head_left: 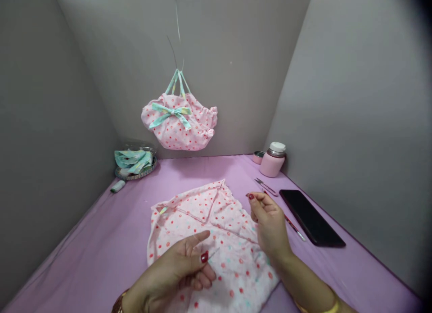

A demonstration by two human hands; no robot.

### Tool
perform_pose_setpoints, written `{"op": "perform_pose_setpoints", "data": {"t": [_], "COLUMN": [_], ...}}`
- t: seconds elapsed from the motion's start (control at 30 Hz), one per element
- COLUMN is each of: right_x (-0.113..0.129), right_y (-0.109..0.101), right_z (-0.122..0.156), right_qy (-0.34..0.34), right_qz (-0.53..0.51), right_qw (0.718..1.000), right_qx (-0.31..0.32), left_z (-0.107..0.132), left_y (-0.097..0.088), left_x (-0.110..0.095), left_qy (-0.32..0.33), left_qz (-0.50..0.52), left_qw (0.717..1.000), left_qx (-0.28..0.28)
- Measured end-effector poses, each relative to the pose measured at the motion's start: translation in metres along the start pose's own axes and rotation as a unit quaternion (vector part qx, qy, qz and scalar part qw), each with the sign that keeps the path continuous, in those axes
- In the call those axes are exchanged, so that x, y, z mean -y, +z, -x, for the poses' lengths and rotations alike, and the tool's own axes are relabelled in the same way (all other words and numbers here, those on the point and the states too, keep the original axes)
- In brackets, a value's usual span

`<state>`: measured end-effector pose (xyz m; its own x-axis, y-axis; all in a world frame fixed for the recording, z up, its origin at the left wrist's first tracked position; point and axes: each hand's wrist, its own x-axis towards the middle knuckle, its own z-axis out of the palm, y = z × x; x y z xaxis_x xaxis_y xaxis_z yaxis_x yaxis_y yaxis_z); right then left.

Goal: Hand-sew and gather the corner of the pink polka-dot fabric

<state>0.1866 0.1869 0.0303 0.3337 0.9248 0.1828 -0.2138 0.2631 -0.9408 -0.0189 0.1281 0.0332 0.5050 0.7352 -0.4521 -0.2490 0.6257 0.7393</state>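
Observation:
A piece of pink fabric with red dots point(232, 259) lies spread in front of me, with folded edges and seams showing. Over its lower part, my left hand point(182, 263) pinches a thin needle point(214, 253) between thumb and fingers, the forefinger stretched out. My right hand point(270, 218) is raised near the fabric's right edge, thumb and forefinger pressed together. Whatever lies in that pinch, perhaps thread, is too fine to make out. A small green and yellow bit of cloth point(164, 210) shows at the fabric's upper left corner.
A dotted pink bag with green bow point(180, 124) hangs at the back. Left stand a tray point(137, 174) of green cloth strips and a thread spool point(118, 186). Right are thread snips point(266, 187), a pink jar point(272, 162), a small tin point(258, 157), a pen point(295, 228) and a black phone point(310, 218).

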Motion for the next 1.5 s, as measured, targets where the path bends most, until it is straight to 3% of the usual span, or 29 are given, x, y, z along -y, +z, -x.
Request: {"op": "perform_pose_setpoints", "data": {"t": [0.1, 0.23, 0.3, 0.4, 0.53, 0.63, 0.9, 1.5], "right_x": [0.002, 0.005, 0.007, 0.009, 0.011, 0.012, 0.017, 0.02], "right_y": [-0.007, -0.014, -0.01, 0.002, 0.015, 0.017, 0.016, 0.018], "right_z": [-0.012, -0.024, -0.016, 0.011, 0.047, 0.059, 0.06, 0.063], "right_qy": [-0.025, -0.036, -0.014, 0.021, -0.027, -0.082, -0.178, -0.181], "right_qz": [-0.051, -0.076, -0.056, 0.044, 0.211, 0.272, 0.318, 0.342], "right_qw": [0.995, 0.99, 0.995, 0.998, 0.954, 0.921, 0.889, 0.88], "right_qx": [-0.08, -0.117, -0.082, 0.042, 0.212, 0.266, 0.276, 0.276], "left_z": [0.003, 0.006, 0.006, 0.003, -0.001, -0.003, -0.005, -0.008], "left_y": [-0.003, -0.007, -0.007, -0.004, 0.001, 0.003, 0.006, 0.009], "left_x": [-0.005, -0.002, -0.002, -0.005, -0.005, 0.0, 0.006, 0.009], "left_qy": [-0.012, -0.044, -0.015, 0.064, 0.104, 0.097, 0.094, 0.111], "left_qz": [-0.04, -0.113, -0.11, -0.056, -0.033, -0.032, -0.033, -0.039], "left_qw": [0.999, 0.992, 0.993, 0.996, 0.993, 0.993, 0.994, 0.993], "left_qx": [-0.022, 0.046, 0.047, -0.016, -0.054, -0.051, -0.039, -0.021]}}
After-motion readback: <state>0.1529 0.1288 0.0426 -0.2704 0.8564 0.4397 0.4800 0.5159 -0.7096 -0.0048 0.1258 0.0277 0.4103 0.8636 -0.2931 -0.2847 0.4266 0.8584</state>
